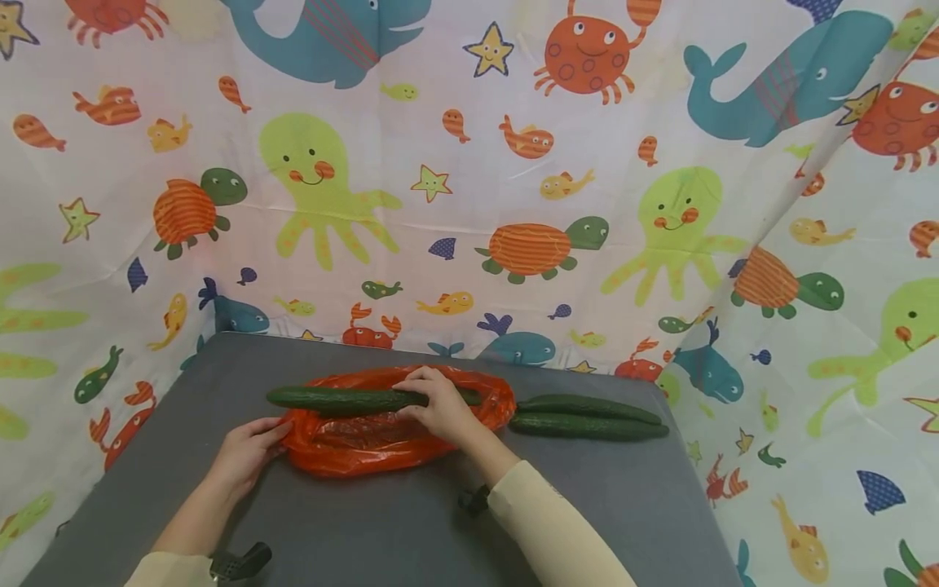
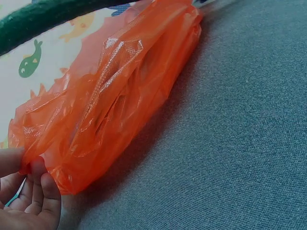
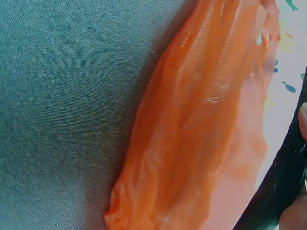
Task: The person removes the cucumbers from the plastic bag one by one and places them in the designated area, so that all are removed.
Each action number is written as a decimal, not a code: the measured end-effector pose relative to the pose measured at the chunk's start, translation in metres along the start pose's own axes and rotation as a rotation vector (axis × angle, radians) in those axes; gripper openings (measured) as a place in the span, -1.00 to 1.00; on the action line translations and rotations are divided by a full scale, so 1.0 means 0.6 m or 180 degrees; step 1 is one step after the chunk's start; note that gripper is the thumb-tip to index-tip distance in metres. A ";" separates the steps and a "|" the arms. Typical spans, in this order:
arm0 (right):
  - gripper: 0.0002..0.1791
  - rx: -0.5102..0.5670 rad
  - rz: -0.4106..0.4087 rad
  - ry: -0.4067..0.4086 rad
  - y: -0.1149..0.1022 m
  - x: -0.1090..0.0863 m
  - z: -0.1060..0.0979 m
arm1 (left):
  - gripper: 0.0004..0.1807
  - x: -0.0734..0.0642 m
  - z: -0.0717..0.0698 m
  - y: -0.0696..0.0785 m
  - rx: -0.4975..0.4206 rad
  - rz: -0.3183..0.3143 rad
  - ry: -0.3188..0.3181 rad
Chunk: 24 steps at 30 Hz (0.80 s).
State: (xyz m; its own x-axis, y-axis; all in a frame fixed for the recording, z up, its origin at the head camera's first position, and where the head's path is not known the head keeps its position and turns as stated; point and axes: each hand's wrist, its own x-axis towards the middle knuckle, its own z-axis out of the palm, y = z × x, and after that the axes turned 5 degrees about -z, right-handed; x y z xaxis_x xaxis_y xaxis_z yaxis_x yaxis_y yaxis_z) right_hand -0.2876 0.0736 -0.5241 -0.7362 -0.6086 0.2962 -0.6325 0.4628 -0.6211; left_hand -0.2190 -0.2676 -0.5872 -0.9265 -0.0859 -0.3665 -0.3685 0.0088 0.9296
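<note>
An orange plastic bag [image 1: 352,466] lies with its mouth spread wide on the grey table. My left hand [image 1: 249,450] pinches the bag's left rim between thumb and fingers, as the left wrist view also shows at the bag edge [image 2: 67,167]. My right hand [image 1: 440,408] grips a long dark green cucumber [image 1: 330,399] around its middle, above the bag's opening. The cucumber's left end sticks out past the bag's left rim; its right end reaches the inside of the far right rim. In the right wrist view the fingers hold the cucumber [image 3: 278,187] at the right edge.
Two more cucumbers [image 1: 587,416] lie side by side on the grey table [image 1: 367,530], just right of the bag. A curtain [image 1: 469,204] printed with sea animals stands behind the table and on both sides. Dark wrist-camera mounts [image 1: 242,562] show beneath the forearms.
</note>
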 end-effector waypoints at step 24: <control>-0.60 -0.0312 -0.0201 0.0185 -0.017 -0.045 -0.084 | -0.56 0.005 0.009 -0.001 0.0011 -0.0101 0.0002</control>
State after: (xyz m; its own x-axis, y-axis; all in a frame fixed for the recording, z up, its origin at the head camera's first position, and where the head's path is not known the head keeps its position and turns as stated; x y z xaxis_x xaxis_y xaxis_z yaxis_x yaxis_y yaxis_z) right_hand -0.2735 0.1180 -0.4891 -0.7051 -0.6014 0.3757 -0.6964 0.4873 -0.5268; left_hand -0.2222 -0.2623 -0.5889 -0.9142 -0.0867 -0.3958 -0.3980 0.0094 0.9173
